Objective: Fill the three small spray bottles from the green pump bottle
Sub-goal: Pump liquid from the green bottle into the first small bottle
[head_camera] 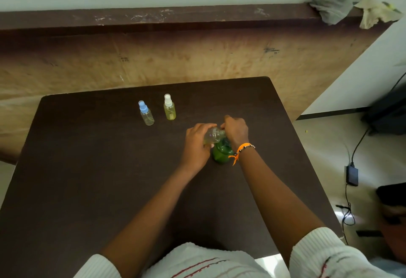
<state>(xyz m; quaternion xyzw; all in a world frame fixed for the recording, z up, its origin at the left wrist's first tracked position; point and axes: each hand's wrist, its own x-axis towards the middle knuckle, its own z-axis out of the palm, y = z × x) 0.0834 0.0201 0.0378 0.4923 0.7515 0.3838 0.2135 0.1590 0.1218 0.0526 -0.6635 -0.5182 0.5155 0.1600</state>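
The green pump bottle [222, 154] stands on the dark table [87, 168], mostly hidden under my hands. My left hand [197, 146] grips a small clear spray bottle [214, 136], uncapped and tilted, its open neck pointing right at the pump head. My right hand [236, 131] is curled over the top of the green pump bottle; the pump head itself is hidden. Farther back stand two capped small spray bottles: one with a blue cap [146, 113], one with a white cap [169, 108] holding yellowish liquid.
A brown wooden ledge [153, 17] runs along the wall behind the table, with a grey cloth [331, 6] and a pale cloth [375, 13] at its right end. On the floor to the right lie a black power adapter [352, 175] and cable.
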